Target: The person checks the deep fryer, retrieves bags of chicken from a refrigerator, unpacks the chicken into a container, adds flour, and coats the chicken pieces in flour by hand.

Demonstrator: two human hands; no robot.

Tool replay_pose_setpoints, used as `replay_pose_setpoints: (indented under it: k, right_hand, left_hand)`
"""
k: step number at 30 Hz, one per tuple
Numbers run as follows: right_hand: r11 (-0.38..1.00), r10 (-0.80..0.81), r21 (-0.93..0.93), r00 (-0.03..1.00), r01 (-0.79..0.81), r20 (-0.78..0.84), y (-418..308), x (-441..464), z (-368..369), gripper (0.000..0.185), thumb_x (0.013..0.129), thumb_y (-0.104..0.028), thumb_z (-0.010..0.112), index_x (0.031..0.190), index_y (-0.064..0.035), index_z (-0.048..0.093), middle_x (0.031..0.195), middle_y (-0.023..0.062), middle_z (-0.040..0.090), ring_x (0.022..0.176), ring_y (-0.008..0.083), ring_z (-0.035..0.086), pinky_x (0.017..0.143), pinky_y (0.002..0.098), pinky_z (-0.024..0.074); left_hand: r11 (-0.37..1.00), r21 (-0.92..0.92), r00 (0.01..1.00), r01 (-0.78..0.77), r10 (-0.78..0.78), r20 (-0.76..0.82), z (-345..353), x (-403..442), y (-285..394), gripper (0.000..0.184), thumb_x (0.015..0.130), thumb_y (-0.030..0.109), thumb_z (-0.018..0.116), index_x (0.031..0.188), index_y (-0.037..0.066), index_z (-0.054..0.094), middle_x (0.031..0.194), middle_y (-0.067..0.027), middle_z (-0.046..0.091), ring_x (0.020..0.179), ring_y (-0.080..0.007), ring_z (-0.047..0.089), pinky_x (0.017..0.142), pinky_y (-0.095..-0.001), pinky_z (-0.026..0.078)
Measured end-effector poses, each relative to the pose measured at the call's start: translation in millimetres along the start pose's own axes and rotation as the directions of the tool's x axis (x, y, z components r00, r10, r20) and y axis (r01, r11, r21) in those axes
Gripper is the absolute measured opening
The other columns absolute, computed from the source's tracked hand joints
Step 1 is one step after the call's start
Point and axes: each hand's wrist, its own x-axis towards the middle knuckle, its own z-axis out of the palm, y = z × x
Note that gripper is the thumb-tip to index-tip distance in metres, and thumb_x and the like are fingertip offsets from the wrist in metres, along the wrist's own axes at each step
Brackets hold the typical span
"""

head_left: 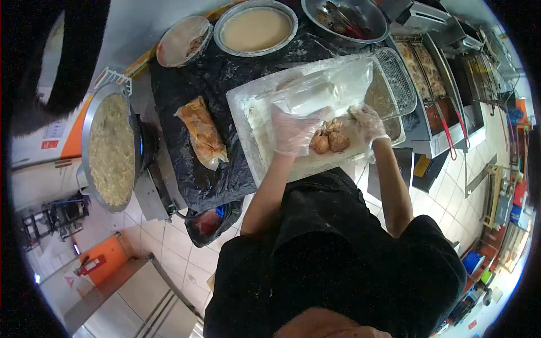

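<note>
From where I'm standing, both hands, in clear gloves, are working over a white tub (242, 121) on the black-covered tabletop (222, 183). A bag (327, 90) is lying just beyond the fingers, its near edge stretching between them. Its long axis is running from left to right, the right end slanting a little farther from the body. I can't tell which end its mouth is facing.

The left hand (296, 130) is curling its fingers mostly closed on the bag's near left part; the right hand (372, 124) is pinching at the near right corner, its fingers bent inward with little gap showing. Neither is sitting clearly nearer the bag, for both are touching it.

The meat (331, 142) is resting in the tub between the two hands, just on the body side of the bag. Its lumps are bunching together, too rounded to be pointing anywhere, though the group is spreading slightly from left to right.

Well to the left of the left fingers, a packet (204, 133) is lying on the tabletop, its long axis running away from the body, the far end leaning left. Beyond the right fingers, a wire basket (401, 84) is resting by the tub's right end.
</note>
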Motion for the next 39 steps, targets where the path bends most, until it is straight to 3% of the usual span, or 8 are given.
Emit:
replay_pose_setpoints:
  k: [3,7,9,17,19,21,31,39]
  right_hand:
    - [0.664,0.389,0.601,0.892,-0.445,0.23,34.7,-14.3,15.9,0.029,0.087,-0.033,0.059,0.105,-0.0117,0.066,0.099,0.0133,0.062,0.094,0.0273,0.058,0.082,0.0373,0.0475]
    - [0.991,0.055,0.127,0.989,-0.038,-0.139,24.6,-23.1,11.8,0.027,0.084,-0.025,0.063,0.102,-0.0057,0.064,0.091,0.0128,0.062,0.085,0.0275,0.059,0.078,0.0368,0.0479]
    - [0.964,-0.24,0.035,0.921,0.263,-0.307,12.1,-18.9,28.9,0.023,0.083,-0.02,0.062,0.1,-0.0042,0.064,0.089,0.0115,0.063,0.081,0.0271,0.059,0.076,0.0364,0.0484]
    - [0.416,0.356,0.908,0.928,-0.055,-0.107,-28.4,5.0,-0.9,0.019,0.088,-0.017,0.053,0.097,-0.003,0.062,0.086,0.0094,0.064,0.075,0.0169,0.061,0.068,0.0269,0.0508]
    - [0.736,0.261,0.677,0.912,0.024,-0.316,27.0,18.2,63.8,0.018,0.089,-0.016,0.052,0.096,-0.0035,0.062,0.083,0.0076,0.064,0.071,0.0146,0.06,0.063,0.0239,0.0496]
    - [0.086,0.397,0.989,0.915,-0.121,0.077,-12.8,-5.5,6.0,0.013,0.087,-0.008,0.053,0.096,-0.0024,0.061,0.077,0.003,0.062,0.063,0.0103,0.056,0.055,0.021,0.0446]
    - [0.779,0.313,0.627,0.882,-0.026,-0.353,6.7,-33.4,42.0,0.016,0.08,-0.008,0.055,0.094,-0.0055,0.063,0.08,0.0051,0.059,0.076,0.016,0.057,0.065,0.03,0.0452]
    - [0.589,0.424,0.805,0.877,-0.077,-0.226,-42.0,11.3,26.6,0.018,0.088,-0.012,0.057,0.102,-0.0008,0.059,0.07,0.0006,0.054,0.059,0.0099,0.049,0.054,0.0235,0.042]
  left_hand:
    - [0.954,-0.275,0.992,0.119,-0.105,0.064,11.1,-5.1,-8.3,0.065,0.064,-0.004,0.078,0.121,0.0,0.047,0.11,-0.009,0.058,0.099,-0.0186,0.059,0.086,-0.0313,0.052]
    - [0.858,-0.481,0.977,0.181,-0.104,0.184,12.5,-10.3,-21.2,0.064,0.065,-0.006,0.076,0.122,0.0,0.046,0.113,-0.0093,0.057,0.1,-0.0181,0.059,0.086,-0.0324,0.053]
    - [0.983,-0.104,0.97,0.151,-0.127,0.206,6.4,-6.2,-19.3,0.062,0.068,-0.007,0.073,0.123,0.0,0.046,0.113,-0.0094,0.057,0.1,-0.0179,0.058,0.086,-0.0324,0.053]
    - [0.994,0.08,0.994,0.076,-0.082,0.073,-9.6,-17.8,-49.7,0.052,0.076,0.004,0.069,0.123,0.001,0.048,0.114,-0.0107,0.057,0.101,-0.0212,0.057,0.087,-0.034,0.05]
    - [0.971,0.236,0.999,0.032,-0.039,0.028,-16.5,-29.7,-75.5,0.046,0.077,0.012,0.067,0.12,0.003,0.053,0.11,-0.0121,0.06,0.1,-0.0263,0.058,0.088,-0.0377,0.046]
    - [0.865,0.5,0.998,-0.048,0.026,0.052,-24.9,-36.1,-91.8,0.047,0.076,0.015,0.065,0.121,0.004,0.054,0.112,-0.0133,0.06,0.103,-0.0293,0.056,0.091,-0.0402,0.043]
    - [0.326,0.891,0.948,-0.316,0.136,0.286,-24.6,-46.8,-109.1,0.047,0.078,0.013,0.059,0.125,0.007,0.05,0.121,-0.0155,0.054,0.112,-0.0312,0.051,0.098,-0.0431,0.038]
    - [0.119,0.868,0.801,-0.483,0.46,0.383,-66.3,-17.1,-97.6,0.054,0.069,0.011,0.063,0.122,0.008,0.05,0.118,-0.0143,0.055,0.103,-0.0369,0.056,0.089,-0.0486,0.045]
